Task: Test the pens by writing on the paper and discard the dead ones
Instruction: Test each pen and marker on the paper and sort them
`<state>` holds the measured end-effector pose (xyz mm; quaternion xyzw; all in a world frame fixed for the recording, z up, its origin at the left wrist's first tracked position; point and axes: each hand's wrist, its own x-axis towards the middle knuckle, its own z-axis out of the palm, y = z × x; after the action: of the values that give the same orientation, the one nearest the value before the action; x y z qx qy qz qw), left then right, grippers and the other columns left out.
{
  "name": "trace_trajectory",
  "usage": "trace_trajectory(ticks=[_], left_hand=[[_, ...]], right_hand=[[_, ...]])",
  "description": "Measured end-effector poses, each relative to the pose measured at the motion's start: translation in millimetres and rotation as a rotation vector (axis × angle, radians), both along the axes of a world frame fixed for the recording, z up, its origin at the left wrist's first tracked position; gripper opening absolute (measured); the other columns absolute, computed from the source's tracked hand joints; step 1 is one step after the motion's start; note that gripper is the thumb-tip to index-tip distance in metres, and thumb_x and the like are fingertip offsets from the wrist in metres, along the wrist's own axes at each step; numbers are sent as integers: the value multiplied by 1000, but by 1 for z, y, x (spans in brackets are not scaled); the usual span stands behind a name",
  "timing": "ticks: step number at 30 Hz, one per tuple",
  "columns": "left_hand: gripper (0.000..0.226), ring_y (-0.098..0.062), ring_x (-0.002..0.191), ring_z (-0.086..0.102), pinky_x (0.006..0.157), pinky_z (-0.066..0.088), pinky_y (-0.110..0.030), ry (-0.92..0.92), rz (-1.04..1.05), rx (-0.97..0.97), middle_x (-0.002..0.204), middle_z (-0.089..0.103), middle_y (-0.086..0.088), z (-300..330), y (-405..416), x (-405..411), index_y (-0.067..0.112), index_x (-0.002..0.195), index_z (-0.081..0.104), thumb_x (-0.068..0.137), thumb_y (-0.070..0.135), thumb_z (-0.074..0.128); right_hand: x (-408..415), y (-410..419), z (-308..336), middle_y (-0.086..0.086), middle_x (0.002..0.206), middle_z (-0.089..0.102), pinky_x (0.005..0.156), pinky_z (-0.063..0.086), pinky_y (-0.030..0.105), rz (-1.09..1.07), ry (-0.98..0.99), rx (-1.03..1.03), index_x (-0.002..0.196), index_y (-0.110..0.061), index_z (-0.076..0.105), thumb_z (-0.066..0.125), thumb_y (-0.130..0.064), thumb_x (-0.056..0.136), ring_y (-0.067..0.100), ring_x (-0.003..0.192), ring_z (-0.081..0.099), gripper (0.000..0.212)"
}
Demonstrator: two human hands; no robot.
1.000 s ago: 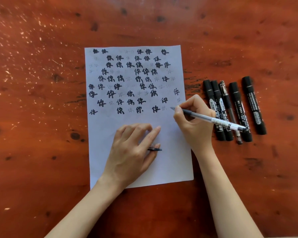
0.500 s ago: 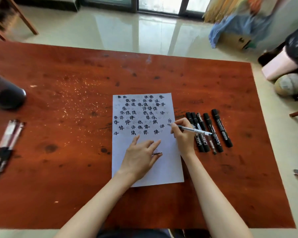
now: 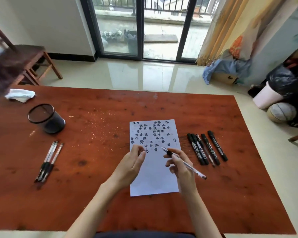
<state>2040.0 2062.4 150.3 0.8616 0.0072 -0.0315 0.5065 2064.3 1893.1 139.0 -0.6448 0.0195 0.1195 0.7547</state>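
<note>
Gripping the light, stiff pen (image 3: 184, 162) mid-barrel, her right hand (image 3: 181, 166) is hovering over the paper (image 3: 155, 179) while the left hand (image 3: 131, 164) is pinching its small cap (image 3: 147, 152).

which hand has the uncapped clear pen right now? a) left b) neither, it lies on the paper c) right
c: the right hand grips the clear pen, tip raised above the paper, while the left hand pinches only a small black cap.

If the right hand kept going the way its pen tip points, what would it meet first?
Probably the left hand with the small black cap, since the right hand's pen aims up-left across the paper; depth is unclear.
</note>
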Motion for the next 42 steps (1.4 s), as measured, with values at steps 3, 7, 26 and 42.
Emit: trace_trajectory(ticks=[3,7,26,42], left_hand=[[13,-1,63,50,56,37,-13,-107,14,30,66,49,10,11,9,-10,36,81,44,89,27,48],[27,-6,72,58,59,43,-14,-128,68,-11,75,62,12,13,17,-24,36,79,57,82,11,66],[18,2,66,54,57,36,-5,-235,-40,16,71,56,21,19,14,-27,12,88,70,81,23,58],[26,-2,51,51,52,36,-9,-95,38,-85,58,61,14,26,16,-32,32,74,57,86,9,60]], right_hand=[[-6,9,14,0,60,66,47,37,16,27,-5,58,82,-8,59,48,-21,76,9,51,53,18],[-10,17,25,-2,46,55,46,37,17,57,-47,64,68,-5,46,46,-19,75,9,44,46,15],[-15,42,26,-11,43,42,48,31,12,168,-164,-49,62,-13,39,45,-21,80,1,44,36,20],[2,35,60,-8,46,26,46,39,20,34,109,788,50,-19,39,67,-40,65,9,42,24,38]])
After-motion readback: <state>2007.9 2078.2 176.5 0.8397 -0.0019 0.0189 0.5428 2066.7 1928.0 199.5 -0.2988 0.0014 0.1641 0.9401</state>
